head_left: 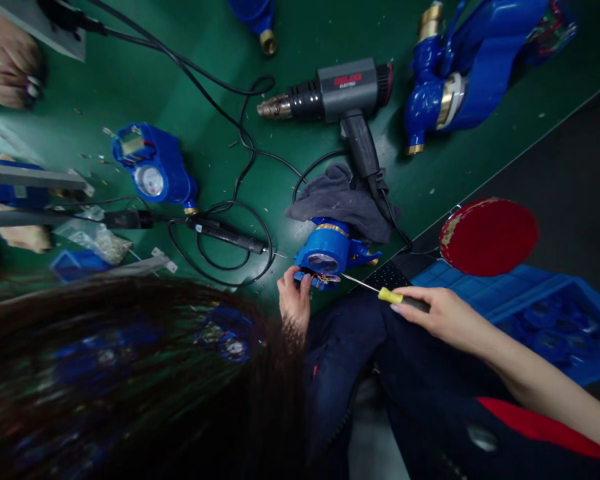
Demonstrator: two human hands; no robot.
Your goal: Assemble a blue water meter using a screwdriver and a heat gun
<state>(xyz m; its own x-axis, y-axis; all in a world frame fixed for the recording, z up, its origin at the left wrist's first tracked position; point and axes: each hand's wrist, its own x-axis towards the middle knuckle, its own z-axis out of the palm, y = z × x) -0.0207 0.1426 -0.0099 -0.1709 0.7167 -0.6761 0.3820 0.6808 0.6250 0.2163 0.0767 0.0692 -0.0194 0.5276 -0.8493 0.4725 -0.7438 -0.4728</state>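
Observation:
A blue water meter (327, 253) with a brass ring lies at the near edge of the green table (145, 80), partly under a grey cloth (340, 197). My left hand (295, 300) grips the meter's near side, fingers curled on it. My right hand (437, 313) is closed round a screwdriver (385, 293) with a yellow and black handle; its thin shaft points left and its tip reaches the wires at the meter's open face. Hair hides the lower left of the view.
A grey heat gun (340, 90) lies behind the cloth, its cable looping left. A black soldering iron (227, 235), another open blue meter (153, 170) and more meters (465, 73) lie around. A blue crate (545, 313) and red stool (487, 235) stand right. Another person's hand (7, 63) is far left.

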